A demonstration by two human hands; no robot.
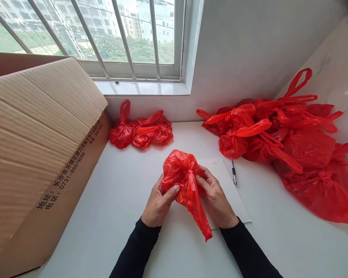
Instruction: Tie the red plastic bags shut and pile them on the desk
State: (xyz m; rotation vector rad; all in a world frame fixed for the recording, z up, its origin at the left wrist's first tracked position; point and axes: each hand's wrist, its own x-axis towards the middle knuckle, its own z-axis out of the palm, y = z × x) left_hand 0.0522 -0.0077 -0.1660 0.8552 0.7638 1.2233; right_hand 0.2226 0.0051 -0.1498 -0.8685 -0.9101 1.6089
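A knotted red plastic bag is held up between both of my hands over the white table, its twisted handle end hanging down toward me. My left hand grips its left side, thumb on the front. On the right side, my right hand is closed round it near the knot, fingers partly behind the plastic. What the bag contains is hidden. Under the right hand lies a sheet of white paper, with a black pen at its right edge.
Several tied red bags sit against the wall at the back. A bigger heap of red bags fills the right side. An open cardboard box stands at the left, below a barred window.
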